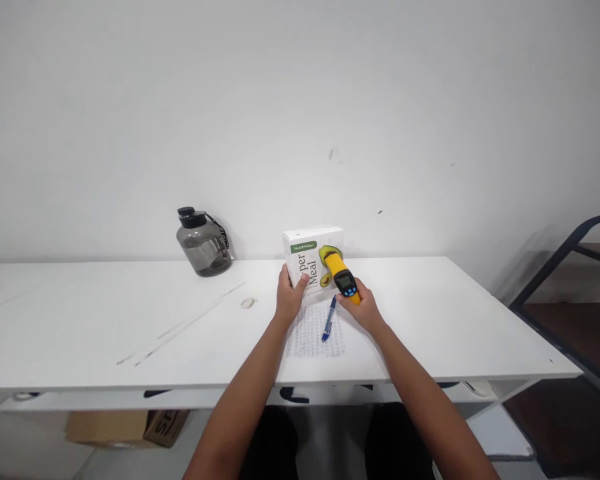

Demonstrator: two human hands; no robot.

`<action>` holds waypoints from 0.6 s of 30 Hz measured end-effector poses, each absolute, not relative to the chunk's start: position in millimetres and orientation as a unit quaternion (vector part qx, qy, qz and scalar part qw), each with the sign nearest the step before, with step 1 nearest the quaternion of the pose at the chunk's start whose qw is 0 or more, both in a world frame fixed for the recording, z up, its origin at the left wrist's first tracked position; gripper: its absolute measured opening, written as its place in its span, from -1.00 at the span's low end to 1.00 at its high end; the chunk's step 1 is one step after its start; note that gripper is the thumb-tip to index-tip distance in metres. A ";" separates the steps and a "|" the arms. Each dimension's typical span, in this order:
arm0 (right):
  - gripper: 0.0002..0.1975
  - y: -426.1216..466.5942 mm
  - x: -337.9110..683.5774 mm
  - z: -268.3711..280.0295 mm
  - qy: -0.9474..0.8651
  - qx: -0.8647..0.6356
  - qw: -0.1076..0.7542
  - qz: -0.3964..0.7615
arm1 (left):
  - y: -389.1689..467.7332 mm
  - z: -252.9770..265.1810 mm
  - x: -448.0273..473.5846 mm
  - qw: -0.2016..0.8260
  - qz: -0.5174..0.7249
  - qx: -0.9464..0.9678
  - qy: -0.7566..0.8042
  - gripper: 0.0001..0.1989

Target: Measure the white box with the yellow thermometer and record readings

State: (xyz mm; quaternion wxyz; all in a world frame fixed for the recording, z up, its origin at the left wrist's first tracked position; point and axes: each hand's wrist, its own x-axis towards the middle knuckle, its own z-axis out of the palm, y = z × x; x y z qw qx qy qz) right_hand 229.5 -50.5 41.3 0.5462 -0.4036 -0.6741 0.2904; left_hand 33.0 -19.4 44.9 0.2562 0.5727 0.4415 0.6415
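Observation:
My left hand point(291, 291) grips the lower left side of a white box point(307, 243) printed with avocados and the word "Meal", its thumb across the front. In my right hand point(365, 307) is a yellow and black infrared thermometer point(347, 281), with its small screen and blue buttons facing me. Its front end points at the box's printed face; whether they touch I cannot tell. Below the box lies a sheet of paper point(310, 333) covered in handwriting. A blue pen point(329, 321) rests on the sheet, close to my right hand.
A dark translucent water jug point(203, 245) stands against the wall at the back left of the white table point(180, 320). A small whitish ring-like item point(249, 303) lies left of the paper. Under the table is a cardboard box point(110, 427). A dark metal frame point(555, 267) stands at right.

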 end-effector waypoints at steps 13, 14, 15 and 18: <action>-0.66 -49.1 234.7 41.3 -0.672 -0.422 0.531 0.298 | -21.6 44.8 29.1 0.204 0.623 0.589 0.473 -0.51; -0.66 -48.9 234.8 41.0 -0.669 -0.428 0.527 0.302 | -21.7 44.7 29.0 0.205 0.623 0.588 0.473 -0.51; -0.67 -48.7 234.7 40.6 -0.667 -0.434 0.523 0.305 | -21.6 44.4 29.1 0.205 0.622 0.589 0.474 -0.52; -0.66 -48.3 233.5 40.1 -0.664 -0.447 0.514 0.307 | -20.9 42.6 31.0 0.208 0.621 0.587 0.476 -0.52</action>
